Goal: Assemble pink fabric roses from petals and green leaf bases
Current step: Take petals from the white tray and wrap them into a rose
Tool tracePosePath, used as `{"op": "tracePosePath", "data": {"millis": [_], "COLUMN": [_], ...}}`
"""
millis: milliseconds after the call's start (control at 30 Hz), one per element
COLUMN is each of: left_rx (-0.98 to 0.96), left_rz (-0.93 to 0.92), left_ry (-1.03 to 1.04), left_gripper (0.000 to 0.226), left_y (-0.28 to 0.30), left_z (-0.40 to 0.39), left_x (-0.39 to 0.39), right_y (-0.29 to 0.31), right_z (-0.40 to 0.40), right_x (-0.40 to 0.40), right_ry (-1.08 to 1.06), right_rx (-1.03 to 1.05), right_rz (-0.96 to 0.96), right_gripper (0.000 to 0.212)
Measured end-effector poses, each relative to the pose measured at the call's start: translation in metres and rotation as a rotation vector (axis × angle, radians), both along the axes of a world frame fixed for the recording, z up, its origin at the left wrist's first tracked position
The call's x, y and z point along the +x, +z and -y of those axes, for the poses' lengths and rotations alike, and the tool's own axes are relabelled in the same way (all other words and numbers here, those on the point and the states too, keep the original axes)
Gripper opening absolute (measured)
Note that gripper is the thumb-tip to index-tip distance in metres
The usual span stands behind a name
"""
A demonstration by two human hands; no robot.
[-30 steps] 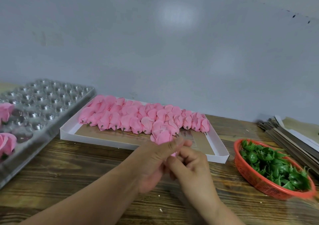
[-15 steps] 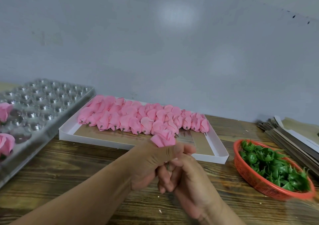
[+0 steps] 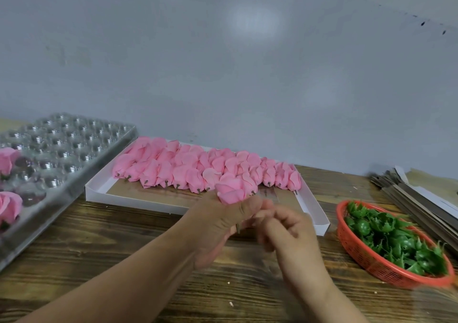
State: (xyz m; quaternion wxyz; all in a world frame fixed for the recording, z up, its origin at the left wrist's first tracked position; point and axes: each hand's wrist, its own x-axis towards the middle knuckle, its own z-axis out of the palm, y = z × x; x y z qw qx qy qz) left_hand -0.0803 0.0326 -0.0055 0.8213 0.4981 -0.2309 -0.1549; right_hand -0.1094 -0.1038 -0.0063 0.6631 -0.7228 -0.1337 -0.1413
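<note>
1. Head view: your left hand (image 3: pixel 223 226) is closed round a pink rose head (image 3: pixel 231 193), held above the near rim of the white tray (image 3: pixel 313 206); its stem tip pokes out below the fist.
2. Your right hand (image 3: pixel 287 233) is blurred, fingers loosely curled; whether it holds anything cannot be told.
3. The petals look light, soft and easily crushed, so grip the stiff stem.
4. The green leaf bases (image 3: pixel 394 241) lie in the red basket (image 3: pixel 371 265).

Wooden table (image 3: pixel 99 243); grey wall (image 3: pixel 223 74) behind; stacked flat card strips (image 3: pixel 416 198) far right.
</note>
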Motion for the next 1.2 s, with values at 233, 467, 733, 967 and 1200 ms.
{"op": "tracePosePath", "data": {"millis": [233,467,733,967,1200], "left_rx": [0.294,0.309,0.339,0.349,0.11], "left_rz": [0.07,0.164,0.191,0.085,-0.289], "left_ry": [0.078,0.0,-0.02,0.037,0.042], "left_gripper": [0.007,0.02,0.026,0.016,0.041], "left_y": [0.0,0.002,0.0,-0.005,-0.006], "left_z": [0.001,0.003,0.003,0.005,0.003], "left_x": [-0.008,-0.011,-0.009,-0.009,-0.006], "right_y": [0.02,0.017,0.019,0.017,0.011], "right_z": [0.008,0.005,0.002,0.006,0.008], "right_x": [-0.008,-0.008,-0.01,-0.005,-0.003], "right_ry": [-0.148,-0.081,-0.118,-0.077,-0.319], "right_rx": [-0.344,-0.48,-0.403,-0.322,-0.087], "right_rz": [0.431,0.451,0.464,0.353,0.221], "right_gripper": [0.025,0.007,0.012,0.007,0.003]}}
